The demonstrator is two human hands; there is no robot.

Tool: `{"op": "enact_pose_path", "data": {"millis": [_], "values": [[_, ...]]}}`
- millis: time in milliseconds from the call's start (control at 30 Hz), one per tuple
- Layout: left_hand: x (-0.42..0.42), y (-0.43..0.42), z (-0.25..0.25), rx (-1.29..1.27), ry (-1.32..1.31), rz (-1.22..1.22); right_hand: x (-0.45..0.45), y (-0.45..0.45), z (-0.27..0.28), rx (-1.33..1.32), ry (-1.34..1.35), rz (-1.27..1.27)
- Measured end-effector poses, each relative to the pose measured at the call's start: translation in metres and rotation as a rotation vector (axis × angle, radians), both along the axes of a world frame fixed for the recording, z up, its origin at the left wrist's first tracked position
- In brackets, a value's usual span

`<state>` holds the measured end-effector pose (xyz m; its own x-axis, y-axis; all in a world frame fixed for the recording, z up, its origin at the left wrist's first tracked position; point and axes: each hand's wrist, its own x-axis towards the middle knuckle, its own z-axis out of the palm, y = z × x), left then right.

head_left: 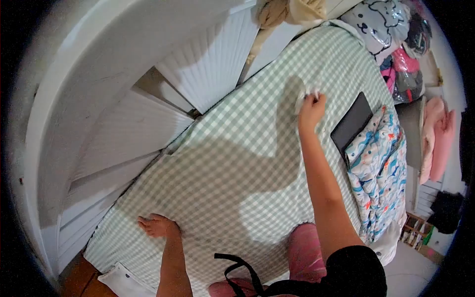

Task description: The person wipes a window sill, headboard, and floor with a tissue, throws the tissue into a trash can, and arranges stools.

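Observation:
A green and white checked sheet [222, 173] covers the bed. My left hand [158, 226] rests on it at the lower left, its fingers curled in against the cloth; whether they grip any of it is hidden. Farther up and to the right, my right hand [312, 110] is closed on a small white cloth [300, 101], with part of it showing beside and above the fingers. To the right of that hand lies a flat black object [352, 123].
A patterned quilt [378, 173] is bunched along the right side. Plastic-wrapped bags [381, 27] and pink cloth [435, 138] are beyond it. White ribbed panels [208, 59] border the bed's left side. My knees, in pink, press on the near part.

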<state>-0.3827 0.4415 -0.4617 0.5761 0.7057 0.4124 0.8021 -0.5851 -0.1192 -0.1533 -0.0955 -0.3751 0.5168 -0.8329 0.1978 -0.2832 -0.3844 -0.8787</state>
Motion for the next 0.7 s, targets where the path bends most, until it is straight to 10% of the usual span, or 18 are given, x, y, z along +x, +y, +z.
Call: {"op": "enact_pose_path", "data": {"millis": [167,333,500,600,700], "values": [[0.002,0.001,0.0,0.009,0.015,0.018,0.032,0.035,-0.021,-0.314,0.317,0.199],[0.003,-0.01,0.006,-0.028,-0.008,-0.09,0.119,0.027,-0.007,0.029,-0.308,0.146],[0.012,-0.017,0.014,-0.069,0.022,0.04,0.024,0.077,-0.014,0.134,-0.176,0.376],[0.019,-0.019,0.018,-0.092,-0.061,-0.002,-0.068,0.101,-0.007,-0.329,0.229,0.601],[0.012,-0.013,0.009,-0.033,0.036,0.05,-0.099,0.118,0.001,0.814,0.272,0.324]]}}
